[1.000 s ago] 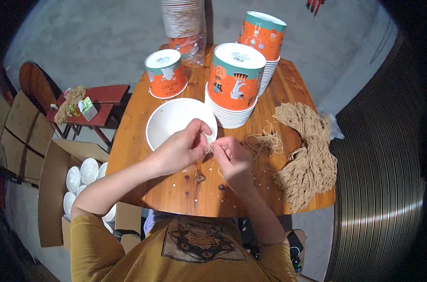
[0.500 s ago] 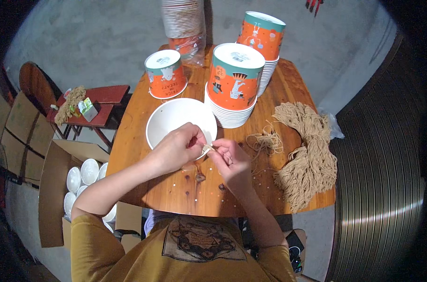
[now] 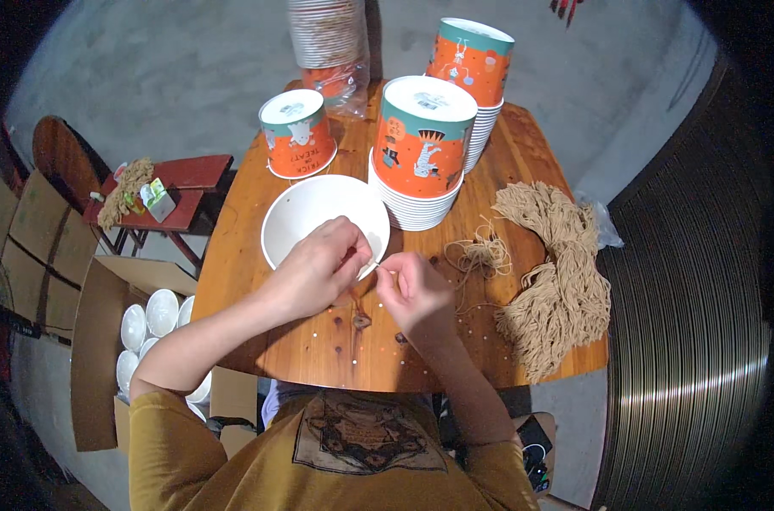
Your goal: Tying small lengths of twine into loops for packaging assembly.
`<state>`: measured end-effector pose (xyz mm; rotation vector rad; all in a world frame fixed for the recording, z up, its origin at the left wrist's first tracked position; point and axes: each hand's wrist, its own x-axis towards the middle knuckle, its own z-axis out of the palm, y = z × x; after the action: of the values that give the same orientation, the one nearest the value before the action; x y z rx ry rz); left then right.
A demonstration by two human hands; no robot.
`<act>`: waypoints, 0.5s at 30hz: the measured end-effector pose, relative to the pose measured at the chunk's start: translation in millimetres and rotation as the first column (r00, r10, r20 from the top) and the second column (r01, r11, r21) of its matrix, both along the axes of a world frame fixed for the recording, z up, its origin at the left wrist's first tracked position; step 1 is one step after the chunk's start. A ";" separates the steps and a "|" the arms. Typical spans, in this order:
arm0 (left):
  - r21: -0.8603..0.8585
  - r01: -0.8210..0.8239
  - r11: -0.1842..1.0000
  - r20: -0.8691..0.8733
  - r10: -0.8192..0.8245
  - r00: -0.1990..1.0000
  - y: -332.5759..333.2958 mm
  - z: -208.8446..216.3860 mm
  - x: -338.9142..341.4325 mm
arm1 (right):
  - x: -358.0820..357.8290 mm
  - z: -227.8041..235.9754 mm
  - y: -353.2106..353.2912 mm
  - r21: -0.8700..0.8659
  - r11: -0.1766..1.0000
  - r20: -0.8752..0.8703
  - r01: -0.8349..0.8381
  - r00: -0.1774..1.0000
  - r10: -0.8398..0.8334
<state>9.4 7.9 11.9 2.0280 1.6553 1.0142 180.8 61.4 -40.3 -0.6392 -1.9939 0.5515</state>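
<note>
A white-lined paper bucket (image 3: 306, 209) stands on the wooden table with its open mouth facing up. My left hand (image 3: 327, 264) reaches over its near right rim, thumb and fingers pinched together. Just to the right, my right hand (image 3: 414, 294) is closed in a pinch as well. Between the fingertips runs a short, thin, pale cord (image 3: 376, 263), close to the bucket's rim; its exact path is partly hidden by my fingers. Tangled loose cord (image 3: 480, 255) lies right of my right hand, beside a thick hank of tan cord (image 3: 557, 281).
Upside-down orange and green paper buckets stand behind: a single one (image 3: 297, 140), a near stack (image 3: 421, 162) and a far stack (image 3: 472, 64). A plastic-wrapped stack (image 3: 327, 43) is at the back. At left, a cardboard box (image 3: 97, 366) holds several white-lined buckets, near a red bench (image 3: 187, 170).
My fingertips have drawn slightly apart, with the thin cord between them. My right hand's fingers have curled in more. The bucket stays in place.
</note>
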 end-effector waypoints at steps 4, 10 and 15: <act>0.125 0.063 0.990 -0.173 -0.041 0.984 -1.4 -1.3 -4.5 | 3.2 -7.4 -2.8 0.025 1.000 0.069 0.004 0.998 -0.006; -0.102 -0.040 0.994 -0.081 0.032 0.996 -18.1 15.3 -2.7 | 20.3 13.4 6.3 -0.114 0.984 0.008 -0.134 0.991 0.136; -0.060 0.072 0.996 -0.279 -0.086 0.956 -38.4 6.4 -18.3 | 56.6 40.4 26.3 0.190 0.932 0.472 -0.308 0.861 0.189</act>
<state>-8.9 -30.5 18.3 2.2707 1.6972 0.6742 237.4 87.8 0.1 -0.3610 -2.5595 0.2969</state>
